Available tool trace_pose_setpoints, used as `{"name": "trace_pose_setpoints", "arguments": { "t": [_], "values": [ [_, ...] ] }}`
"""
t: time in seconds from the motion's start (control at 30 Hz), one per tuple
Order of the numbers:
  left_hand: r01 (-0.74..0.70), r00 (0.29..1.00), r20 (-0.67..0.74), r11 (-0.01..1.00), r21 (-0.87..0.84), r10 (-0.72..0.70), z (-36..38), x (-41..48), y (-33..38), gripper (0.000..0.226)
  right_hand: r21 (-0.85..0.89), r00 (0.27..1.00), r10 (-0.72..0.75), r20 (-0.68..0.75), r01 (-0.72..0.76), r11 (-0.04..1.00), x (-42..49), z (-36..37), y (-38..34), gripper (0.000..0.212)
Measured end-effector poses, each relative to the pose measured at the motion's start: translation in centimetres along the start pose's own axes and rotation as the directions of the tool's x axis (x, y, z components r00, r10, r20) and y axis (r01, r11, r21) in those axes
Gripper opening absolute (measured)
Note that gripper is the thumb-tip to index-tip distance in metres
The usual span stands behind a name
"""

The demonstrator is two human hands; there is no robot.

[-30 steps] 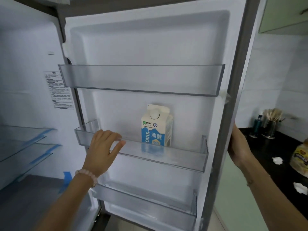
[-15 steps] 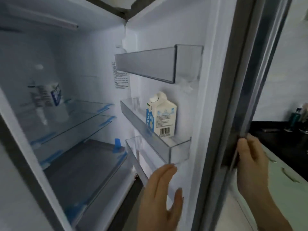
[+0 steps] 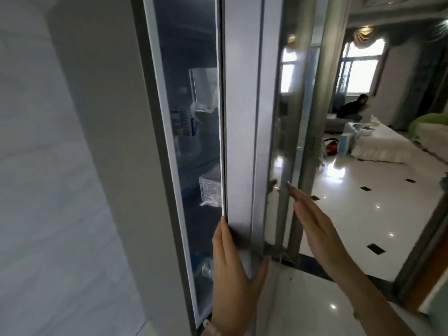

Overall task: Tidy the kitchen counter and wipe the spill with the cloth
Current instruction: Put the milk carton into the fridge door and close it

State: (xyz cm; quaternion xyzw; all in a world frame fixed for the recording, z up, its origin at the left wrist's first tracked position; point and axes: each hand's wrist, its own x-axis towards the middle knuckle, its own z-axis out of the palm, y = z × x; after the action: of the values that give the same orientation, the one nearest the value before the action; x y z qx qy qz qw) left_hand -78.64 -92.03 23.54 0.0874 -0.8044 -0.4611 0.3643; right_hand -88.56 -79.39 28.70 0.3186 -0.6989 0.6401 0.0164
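Observation:
The fridge door (image 3: 242, 117) stands almost shut, leaving a narrow gap that shows the dim fridge interior (image 3: 194, 122) and its clear door bins. My left hand (image 3: 232, 277) lies flat along the door's lower edge, fingers on one side and thumb on the other. My right hand (image 3: 315, 219) is flat and open against the door's glossy outer face, fingertips up. The milk carton, the cloth and the counter are out of sight.
A grey fridge side panel (image 3: 109, 141) and a pale wall (image 3: 36, 166) fill the left. To the right, a doorway opens onto a glossy tiled floor (image 3: 363, 214), a white-covered sofa (image 3: 378, 141) and a seated person (image 3: 351, 106) by a window.
The door has swung from wide open to nearly shut. Both hands moved onto its edge and outer face, and my view turned towards the doorway. The milk carton is now hidden.

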Motion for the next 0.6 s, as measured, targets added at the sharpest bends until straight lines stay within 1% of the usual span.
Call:
{"name": "trace_pose_setpoints", "arguments": {
  "t": [0.07, 0.13, 0.2, 0.3, 0.37, 0.47, 0.6],
  "values": [
    [0.015, 1.000, 0.000, 1.000, -0.002, -0.015, -0.9, 0.6, -0.6, 0.098, -0.037, 0.997, -0.001, 0.074, 0.004, 0.999, 1.9, 0.5, 1.2, 0.043],
    [0.034, 0.999, -0.014, 0.998, 0.057, -0.033, -1.6, 0.9, -1.0, 0.095, -0.105, 0.993, -0.042, 0.111, 0.053, 0.993, 3.2, 1.1, 2.4, 0.046],
    [0.050, 0.992, -0.124, 0.990, 0.131, -0.034, -2.1, 1.4, -1.8, 0.088, -0.155, 0.982, -0.088, 0.165, 0.114, 0.981, 4.2, 1.8, 3.5, 0.054],
    [0.056, 0.950, -0.312, 0.982, 0.181, 0.003, -2.4, 2.2, -3.3, 0.073, -0.267, 0.958, -0.133, 0.254, 0.202, 0.942, 5.5, 3.2, 4.8, 0.052],
    [0.068, 0.923, -0.385, 0.970, 0.234, 0.028, -2.8, 3.1, -4.1, 0.061, -0.308, 0.939, -0.156, 0.306, 0.253, 0.917, 6.4, 4.3, 5.2, 0.056],
    [0.115, 0.887, -0.462, 0.965, 0.235, 0.006, -3.5, 4.5, -4.7, 0.048, -0.370, 0.911, -0.177, 0.373, 0.321, 0.872, 7.5, 5.8, 5.9, 0.061],
    [0.134, 0.868, -0.496, 0.968, 0.214, -0.011, -3.8, 5.1, -5.3, 0.045, -0.407, 0.889, -0.194, 0.414, 0.371, 0.835, 8.0, 6.1, 6.5, 0.071]
  ]
}}
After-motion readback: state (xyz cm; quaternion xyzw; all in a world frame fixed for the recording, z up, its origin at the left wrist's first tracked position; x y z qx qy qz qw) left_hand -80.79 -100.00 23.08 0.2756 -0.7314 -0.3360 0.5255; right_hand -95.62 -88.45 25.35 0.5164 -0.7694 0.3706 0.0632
